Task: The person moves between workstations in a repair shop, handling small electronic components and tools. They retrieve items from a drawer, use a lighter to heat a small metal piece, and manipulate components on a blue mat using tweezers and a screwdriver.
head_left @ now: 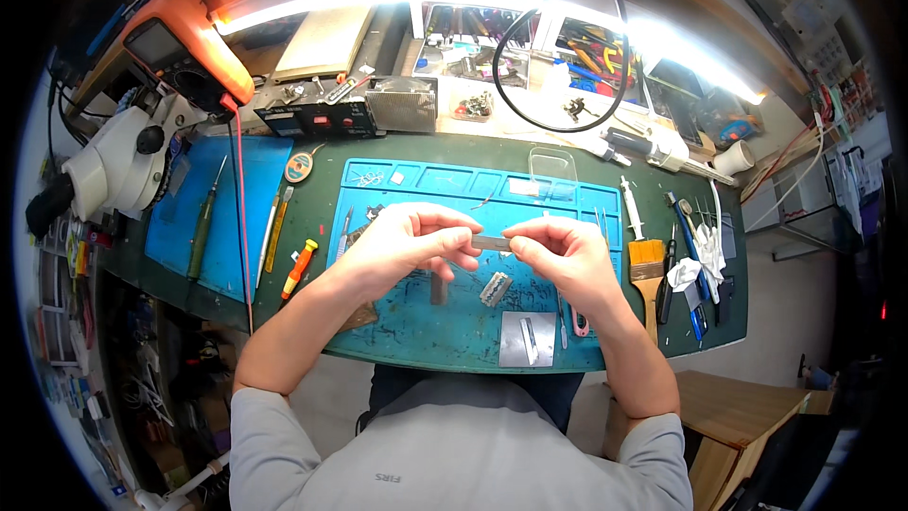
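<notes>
While the right hand (pixel 562 250) pinches the 3 o'clock end of a thin grey strip (pixel 490 243), the left hand (pixel 424 237) has thumb and index narrow at the 9 o'clock end; can't tell if gripping. Strip's above the blue mat (pixel 445 333). From it: slotted blade (pixel 496 290) at 6, silver square (pixel 512 354) at 5, flat brush (pixel 647 268) at 3.
</notes>
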`<state>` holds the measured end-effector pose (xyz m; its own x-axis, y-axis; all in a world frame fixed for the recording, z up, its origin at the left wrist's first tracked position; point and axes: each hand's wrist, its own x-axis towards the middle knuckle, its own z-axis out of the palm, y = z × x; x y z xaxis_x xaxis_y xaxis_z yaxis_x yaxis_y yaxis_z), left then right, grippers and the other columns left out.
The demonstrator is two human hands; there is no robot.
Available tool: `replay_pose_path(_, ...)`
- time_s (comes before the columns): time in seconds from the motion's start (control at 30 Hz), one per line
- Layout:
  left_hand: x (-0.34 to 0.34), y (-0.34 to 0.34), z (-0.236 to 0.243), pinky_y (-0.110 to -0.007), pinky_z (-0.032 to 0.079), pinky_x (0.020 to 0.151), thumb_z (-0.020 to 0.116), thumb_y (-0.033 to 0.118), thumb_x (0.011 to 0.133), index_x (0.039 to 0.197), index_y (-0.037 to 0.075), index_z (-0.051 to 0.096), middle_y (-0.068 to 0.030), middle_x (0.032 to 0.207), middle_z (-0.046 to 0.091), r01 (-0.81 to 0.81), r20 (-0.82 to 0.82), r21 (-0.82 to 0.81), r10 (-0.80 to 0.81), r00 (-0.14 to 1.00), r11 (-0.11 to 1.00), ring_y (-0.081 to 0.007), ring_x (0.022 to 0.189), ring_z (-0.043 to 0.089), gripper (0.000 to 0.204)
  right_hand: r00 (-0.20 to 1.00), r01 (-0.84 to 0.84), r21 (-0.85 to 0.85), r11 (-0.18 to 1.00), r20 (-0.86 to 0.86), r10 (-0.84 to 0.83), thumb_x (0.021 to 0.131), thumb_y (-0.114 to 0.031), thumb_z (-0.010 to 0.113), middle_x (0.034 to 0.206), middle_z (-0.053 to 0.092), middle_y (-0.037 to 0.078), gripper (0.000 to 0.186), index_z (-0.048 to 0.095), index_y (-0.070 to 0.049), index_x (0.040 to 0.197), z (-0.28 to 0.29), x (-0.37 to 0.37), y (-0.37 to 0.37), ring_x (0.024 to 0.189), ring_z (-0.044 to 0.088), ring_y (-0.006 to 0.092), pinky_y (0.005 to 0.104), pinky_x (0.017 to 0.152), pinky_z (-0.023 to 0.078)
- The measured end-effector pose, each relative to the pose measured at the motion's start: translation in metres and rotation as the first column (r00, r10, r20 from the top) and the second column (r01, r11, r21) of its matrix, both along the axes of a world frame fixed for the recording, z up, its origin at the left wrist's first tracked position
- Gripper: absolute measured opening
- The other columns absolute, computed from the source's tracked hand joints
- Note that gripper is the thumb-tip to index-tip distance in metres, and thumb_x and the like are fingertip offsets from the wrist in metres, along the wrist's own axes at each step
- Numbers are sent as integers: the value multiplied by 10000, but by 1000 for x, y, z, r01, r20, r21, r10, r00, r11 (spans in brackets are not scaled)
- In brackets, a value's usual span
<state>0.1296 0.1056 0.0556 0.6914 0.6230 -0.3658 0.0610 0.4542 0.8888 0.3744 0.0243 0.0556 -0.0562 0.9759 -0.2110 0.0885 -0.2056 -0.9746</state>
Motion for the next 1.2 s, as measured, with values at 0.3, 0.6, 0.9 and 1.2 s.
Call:
replay_pose_path(0.3, -2, 2, -12, -247, 574, 745, 715, 282, 984, 1174, -11, 687, -59, 1010, 700, 40, 60, -142, -32, 998, 989, -99, 864, 666, 351, 991, -59, -65, 996, -120, 51, 981, -182, 696, 827, 681, -10, 237, 750, -3, 1127, 0, 1, -2, 693, 538, 23, 197, 581, 407)
replay_pose_path(0.6, 3, -1, -7, -259, 578, 749, 730, 257, 970, 1217, 2, 674, -54, 1013, 706, 24, 39, -72, -21, 999, 997, -113, 875, 673, 359, 991, -35, -49, 998, -133, 28, 1018, -183, 647, 913, 718, 47, 272, 718, 12, 1194, 1, -3, -2, 759, 633, 70, 220, 652, 512)
replay_pose_path(0.9, 0, 0, -6, -248, 553, 701, 731, 178, 960, 1189, 4, 670, -45, 936, 692, 2, 16, -44, -1, 1000, 999, -95, 814, 660, 293, 986, -27, 65, 997, -165, 38, 1031, -156, 629, 1018, 724, 76, 301, 653, 0, 1288, -5, 2, -2, 868, 680, 108, 259, 753, 546)
replay_pose_path(1.2, -1, 1, -7, -242, 561, 682, 729, 161, 957, 1207, -1, 659, -53, 952, 694, 19, 32, -62, -17, 999, 998, -97, 798, 665, 306, 987, -56, 105, 993, -145, 71, 997, -144, 689, 1046, 729, 72, 322, 656, 0, 1283, -6, 2, -3, 891, 693, 109, 254, 751, 548)
